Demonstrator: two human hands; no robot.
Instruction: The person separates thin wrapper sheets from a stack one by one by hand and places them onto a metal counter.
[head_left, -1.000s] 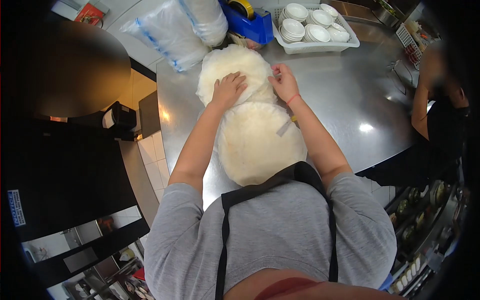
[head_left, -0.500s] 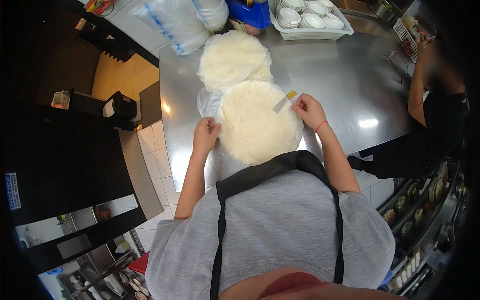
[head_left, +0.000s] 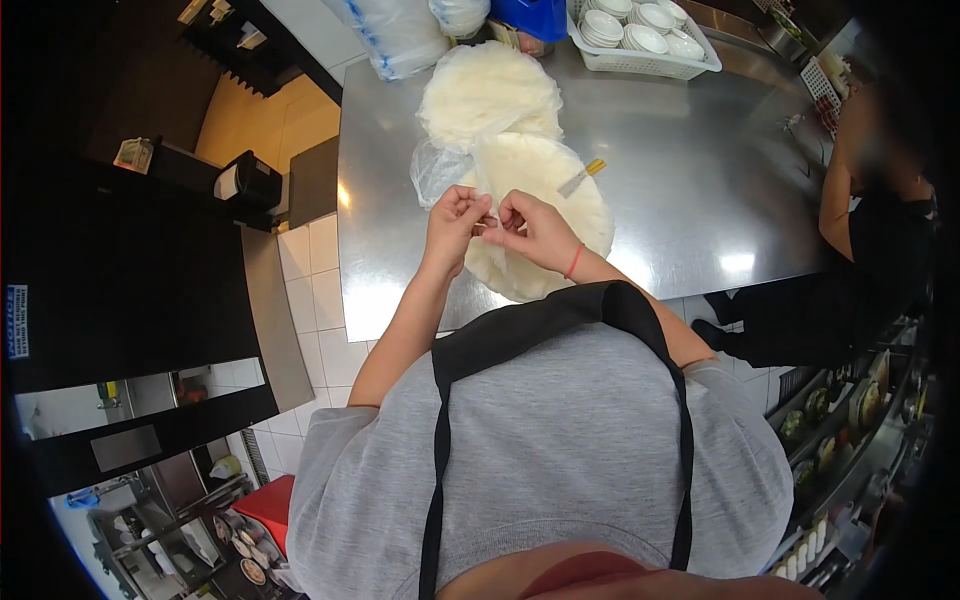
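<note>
Pinching bag film (head_left: 487, 222) between fingers (head_left: 478, 212)

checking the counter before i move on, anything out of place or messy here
Mostly tidy. One oddity: a strip of tape with a yellow end lies loose on the near stack of white rounds. Both hands, left hand and right hand, pinch its clear bag.

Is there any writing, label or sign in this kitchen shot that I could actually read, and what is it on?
"NOTICE": white letters running vertically on a small blue sticker on the dark cabinet at the left edge; the smaller print beside it is too blurred to read.
The yellow-tipped tape strip on the near round white stack shows no legible text.
Nothing else is readable.
</note>
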